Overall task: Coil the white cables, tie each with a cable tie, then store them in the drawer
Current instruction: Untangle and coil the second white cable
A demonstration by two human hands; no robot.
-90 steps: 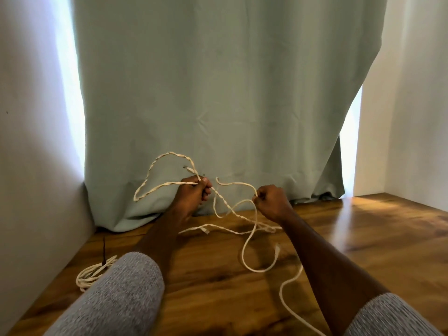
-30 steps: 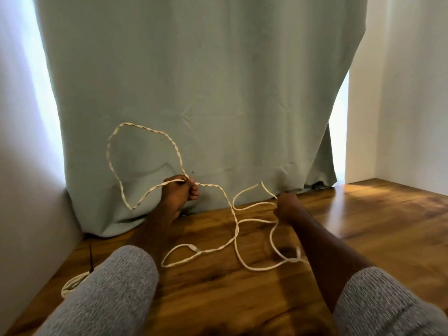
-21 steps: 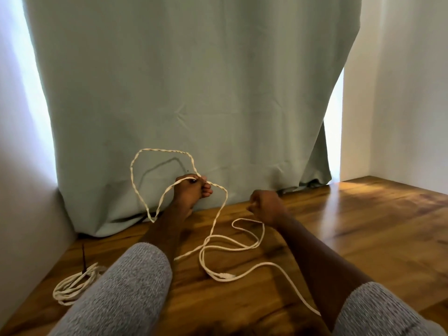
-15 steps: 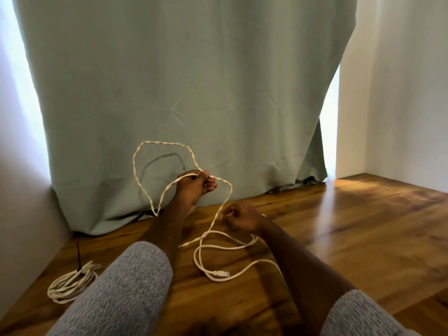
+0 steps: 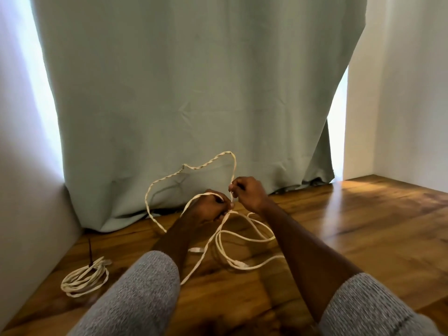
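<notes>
My left hand (image 5: 208, 209) grips a loop of a long white cable (image 5: 244, 235) above the wooden floor. A twisted stretch of that cable arcs up and left in front of the curtain. My right hand (image 5: 247, 193) pinches the cable just right of and above the left hand. Loose turns and a white plug (image 5: 240, 264) lie on the floor below both hands. At the lower left lies a coiled white cable (image 5: 83, 280) bound with a black cable tie (image 5: 90, 253) that sticks up. No drawer is in view.
A pale green curtain (image 5: 194, 98) hangs down to the wooden floor (image 5: 363, 226) right behind the hands. White walls close in on the left (image 5: 26, 190) and the right. My grey sleeves fill the bottom of the view.
My right hand rose from the floor and came up next to my left hand, bringing a length of cable with it. The raised loop shifted right. The view moved left.
</notes>
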